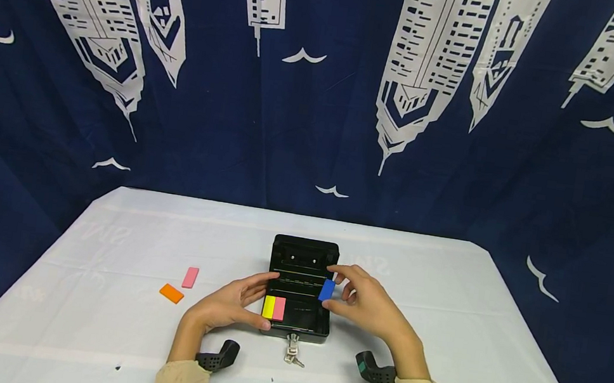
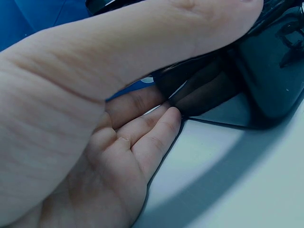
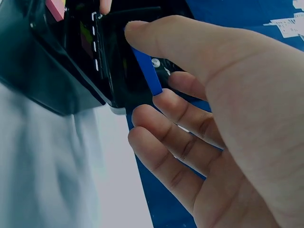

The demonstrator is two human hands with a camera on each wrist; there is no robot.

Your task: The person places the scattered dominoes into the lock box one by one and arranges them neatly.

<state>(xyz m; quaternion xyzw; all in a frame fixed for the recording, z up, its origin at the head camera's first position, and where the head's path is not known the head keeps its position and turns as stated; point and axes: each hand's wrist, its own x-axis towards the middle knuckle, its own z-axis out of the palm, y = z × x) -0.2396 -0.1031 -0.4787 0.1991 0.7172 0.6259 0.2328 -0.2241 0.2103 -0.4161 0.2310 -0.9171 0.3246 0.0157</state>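
A black metal cash box [image 1: 299, 319] stands with its lid raised, a key in the lock at its front. My left hand [image 1: 232, 304] touches the box's left side, thumb at the front corner and index fingertip near the hinge. In the left wrist view, straight fingers [image 2: 159, 133] lie against the outer wall. My right hand [image 1: 365, 298] pinches a thin blue block [image 1: 327, 290] between thumb and fingers over the box's right side; the block [image 3: 149, 71] is seen edge-on in the right wrist view. A yellow block [image 1: 268, 307] and a pink block [image 1: 279, 309] lie side by side in the tray's left part.
Left of the box, a loose pink block [image 1: 190, 277] and an orange block [image 1: 172, 293] lie on the white table [image 1: 96, 312]. Keys [image 1: 294, 351] hang from the front lock onto the tabletop. A dark blue printed cloth [image 1: 315, 122] rises behind the table.
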